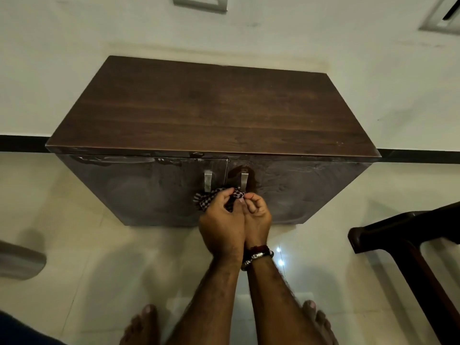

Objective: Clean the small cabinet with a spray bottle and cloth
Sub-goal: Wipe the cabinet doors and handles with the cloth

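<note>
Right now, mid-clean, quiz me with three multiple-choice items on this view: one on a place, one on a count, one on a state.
1. Where is the checked cloth?
A. lying on the cabinet top
B. held in front of the cabinet doors, just below the handles
C. on the floor

2. How many metal handles show on the cabinet front?
A. one
B. two
C. four

3. How do the door fronts look?
A. streaked and wet-looking
B. dry and even
C. covered with paper

Answers:
1 B: the left hand and right hand both grip it there.
2 B: left handle, right handle.
3 A: smears run across both doors.
</note>
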